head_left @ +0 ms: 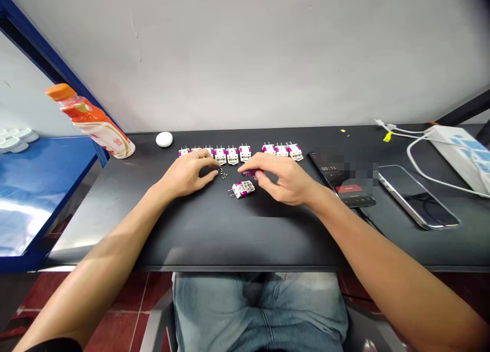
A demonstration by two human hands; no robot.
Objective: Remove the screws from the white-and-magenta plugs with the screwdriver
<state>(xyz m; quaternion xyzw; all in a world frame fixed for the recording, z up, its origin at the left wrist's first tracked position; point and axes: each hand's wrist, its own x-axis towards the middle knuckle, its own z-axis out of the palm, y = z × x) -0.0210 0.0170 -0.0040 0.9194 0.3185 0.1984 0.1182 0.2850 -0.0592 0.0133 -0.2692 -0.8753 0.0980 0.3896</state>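
Note:
My left hand (190, 174) rests on the black table with thumb and index finger apart. Its fingertips are beside a small pile of tiny metal screws (222, 174). In my right hand (281, 177), thumb and index finger close on a small dark purple piece (248, 173), mostly hidden by the fingers. Just below it lies a white and purple plug module (242, 189) with metal pins, on its own, pins to the left. Behind both hands stands a row of similar plug modules (232, 155), with a few more modules (294, 151) to the right, partly covered by my fingers.
An orange-capped bottle (95, 122) and a white round object (164, 139) are at the left. To the right lie a black phone (325, 171), a second phone (419, 196), white cables (417, 163) and a white box (459, 155). A wall (245, 61) rises behind the table (245, 245).

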